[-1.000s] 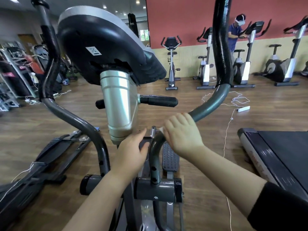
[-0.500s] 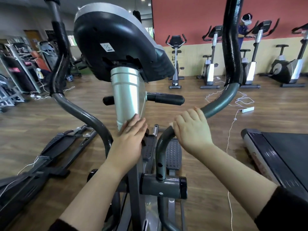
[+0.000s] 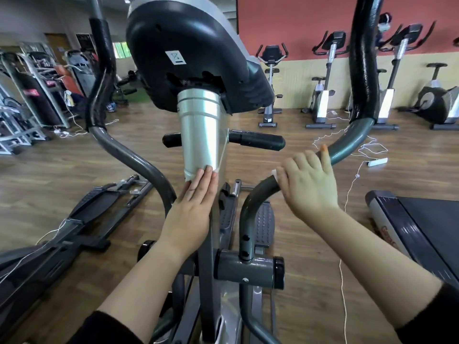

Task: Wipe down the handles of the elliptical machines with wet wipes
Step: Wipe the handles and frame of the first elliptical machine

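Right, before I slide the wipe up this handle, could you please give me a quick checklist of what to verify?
1. Wet wipe under the right hand: ok, a white corner shows beside the fingers.
2. Right hand on the right handle: ok, fingers curl over the grey tube.
3. Left hand bracing: ok, flat against the silver column.
4. Tube up to the black foam free of obstructions: ok.
5. Wipe damp enough: cannot tell.
6. Left handle already wiped: cannot tell.
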The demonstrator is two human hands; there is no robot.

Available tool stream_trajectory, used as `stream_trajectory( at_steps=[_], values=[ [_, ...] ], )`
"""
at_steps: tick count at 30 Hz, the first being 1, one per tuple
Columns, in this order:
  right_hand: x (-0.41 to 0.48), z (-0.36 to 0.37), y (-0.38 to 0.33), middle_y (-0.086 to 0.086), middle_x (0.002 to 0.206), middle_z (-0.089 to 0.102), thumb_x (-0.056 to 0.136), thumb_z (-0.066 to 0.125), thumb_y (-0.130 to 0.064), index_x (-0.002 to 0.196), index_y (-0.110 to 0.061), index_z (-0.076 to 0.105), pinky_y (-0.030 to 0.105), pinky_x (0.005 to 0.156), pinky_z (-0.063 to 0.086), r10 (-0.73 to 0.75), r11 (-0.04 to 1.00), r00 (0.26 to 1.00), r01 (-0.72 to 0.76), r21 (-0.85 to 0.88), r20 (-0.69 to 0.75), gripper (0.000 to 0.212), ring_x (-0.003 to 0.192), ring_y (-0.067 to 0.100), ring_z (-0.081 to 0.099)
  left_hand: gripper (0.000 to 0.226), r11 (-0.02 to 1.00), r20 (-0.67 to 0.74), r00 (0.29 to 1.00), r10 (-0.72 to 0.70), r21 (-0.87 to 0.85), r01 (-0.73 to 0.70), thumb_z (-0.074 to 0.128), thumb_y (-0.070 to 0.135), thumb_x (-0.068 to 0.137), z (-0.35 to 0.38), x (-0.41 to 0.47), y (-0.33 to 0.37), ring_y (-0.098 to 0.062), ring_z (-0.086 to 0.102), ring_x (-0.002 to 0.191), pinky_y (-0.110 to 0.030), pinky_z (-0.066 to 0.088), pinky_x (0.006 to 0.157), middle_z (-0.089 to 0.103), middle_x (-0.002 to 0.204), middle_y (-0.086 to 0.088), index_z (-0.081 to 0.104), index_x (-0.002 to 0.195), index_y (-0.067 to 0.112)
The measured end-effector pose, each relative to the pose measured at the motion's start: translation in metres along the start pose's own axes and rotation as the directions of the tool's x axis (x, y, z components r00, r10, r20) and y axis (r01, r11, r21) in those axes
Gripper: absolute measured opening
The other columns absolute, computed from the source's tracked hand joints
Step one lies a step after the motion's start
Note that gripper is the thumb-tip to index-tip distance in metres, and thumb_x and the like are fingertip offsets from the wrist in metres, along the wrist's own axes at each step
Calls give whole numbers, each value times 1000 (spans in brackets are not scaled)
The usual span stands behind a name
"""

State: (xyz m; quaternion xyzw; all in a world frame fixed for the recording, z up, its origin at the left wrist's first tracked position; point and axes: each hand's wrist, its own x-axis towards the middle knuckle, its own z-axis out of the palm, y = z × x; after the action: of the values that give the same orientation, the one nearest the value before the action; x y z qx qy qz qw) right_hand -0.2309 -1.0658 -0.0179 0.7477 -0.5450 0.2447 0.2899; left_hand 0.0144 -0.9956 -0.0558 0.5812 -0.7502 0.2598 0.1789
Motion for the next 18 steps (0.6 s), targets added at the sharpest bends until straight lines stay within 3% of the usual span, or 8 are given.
stream_trajectory(
  at_steps=[3, 6, 9, 11, 12, 14, 16, 18],
  values=[
    [-2, 2, -20, 12, 94, 62, 98, 41, -30, 92, -8, 65, 52, 116, 8, 43, 999, 999, -43, -1, 33, 34, 107, 36, 51, 69, 999, 3, 999, -32, -42, 32, 40, 3, 85, 3, 0, 4, -25, 6, 150, -44, 25, 118, 12, 161, -13, 22, 152, 0],
    [-23, 11, -59, 16, 113, 60, 95, 40, -30, 111, -8, 64, 53, 114, 5, -213, 974, 961, 223, -41, 179, 36, 119, 38, 46, 69, 997, -11, 999, -43, -65, 42, 40, 4, 86, 5, -1, 5, -21, -2, 150, -41, 17, 119, 9, 161, -10, 21, 152, 1],
    [-54, 29, -71, 15, 138, 51, 88, 29, -31, 132, -10, 56, 55, 114, -4, -513, 789, 760, 601, -130, 399, 56, 136, 38, 36, 70, 998, -8, 999, -36, -58, 36, 42, 6, 86, 5, 0, 4, -19, -5, 150, -39, 13, 119, 6, 161, -8, 19, 153, 2],
    [-63, 33, -67, 12, 147, 45, 86, 27, -32, 137, -15, 52, 57, 111, -14, -592, 701, 675, 701, -132, 440, 60, 142, 35, 30, 71, 998, 6, 999, -36, -49, 36, 44, 7, 86, 4, 0, 3, -20, -4, 150, -38, 10, 120, 6, 161, -8, 19, 153, 2],
    [-61, 30, -64, 12, 148, 44, 86, 31, -33, 137, -17, 52, 58, 110, -18, -601, 703, 680, 700, -128, 419, 57, 143, 33, 29, 72, 998, 8, 999, -36, -51, 36, 44, 7, 86, 4, 0, 3, -20, -3, 150, -38, 9, 120, 6, 162, -8, 19, 153, 2],
    [-47, 20, -58, 10, 143, 49, 90, 43, -34, 134, -19, 54, 56, 109, -22, -542, 796, 772, 598, -89, 332, 48, 141, 32, 33, 72, 997, 0, 999, -36, -69, 36, 45, 5, 85, 5, -1, 3, -21, -1, 150, -36, 7, 121, 8, 162, -8, 20, 153, 1],
    [-22, 10, -44, 8, 126, 59, 96, 43, -38, 121, -19, 60, 55, 112, -15, -332, 936, 919, 348, -42, 211, 36, 128, 31, 45, 72, 995, -8, 999, -40, -87, 39, 44, 5, 85, 7, -2, 3, -20, -1, 150, -39, 9, 120, 8, 162, -8, 19, 152, 1],
    [-3, 4, -26, 6, 102, 62, 99, 41, -38, 100, -17, 66, 56, 114, -6, -95, 995, 993, 95, -5, 67, 32, 109, 32, 52, 72, 992, 0, 999, -49, -113, 49, 40, 6, 85, 9, -3, 3, -20, -4, 150, -41, 10, 119, 3, 162, -6, 17, 153, 2]
  ],
)
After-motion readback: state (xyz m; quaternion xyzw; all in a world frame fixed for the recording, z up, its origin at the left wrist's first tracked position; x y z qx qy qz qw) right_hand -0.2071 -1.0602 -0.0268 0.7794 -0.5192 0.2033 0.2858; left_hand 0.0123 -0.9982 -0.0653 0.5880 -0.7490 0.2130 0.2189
